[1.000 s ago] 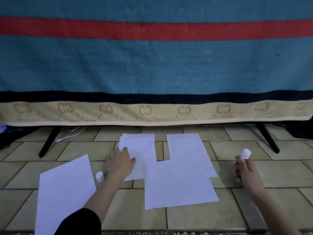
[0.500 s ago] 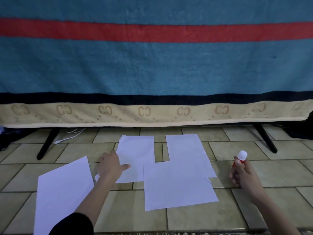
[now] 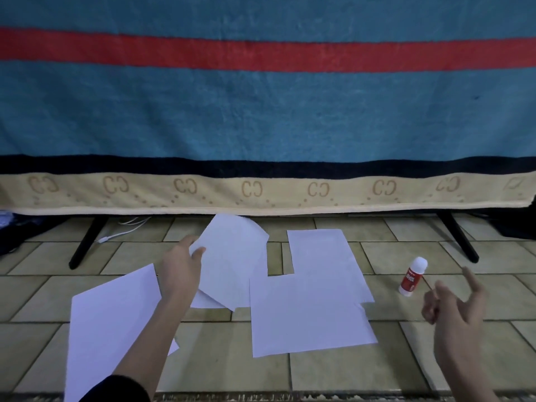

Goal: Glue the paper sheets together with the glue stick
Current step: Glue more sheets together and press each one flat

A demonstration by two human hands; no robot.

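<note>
**Tiled floor: sheet lifted, glue stick set down**

Tiled floor (image 3: pixel 362 369) carries several white sheets. Left hand (image 3: pixel 181 266) pinches the raised sheet (image 3: pixel 232 256) at its left edge. Right hand (image 3: pixel 455 311) hovers empty, fingers spread. Glue stick (image 3: pixel 412 276) stands capped, upright on the floor, just beyond the right hand, beside the joined sheets (image 3: pixel 313 300).

1 head-worn camera looks forward and down, near the tiled floor (image 3: pixel 333 375), facing a hung blanket (image 3: pixel 261 111).
</note>
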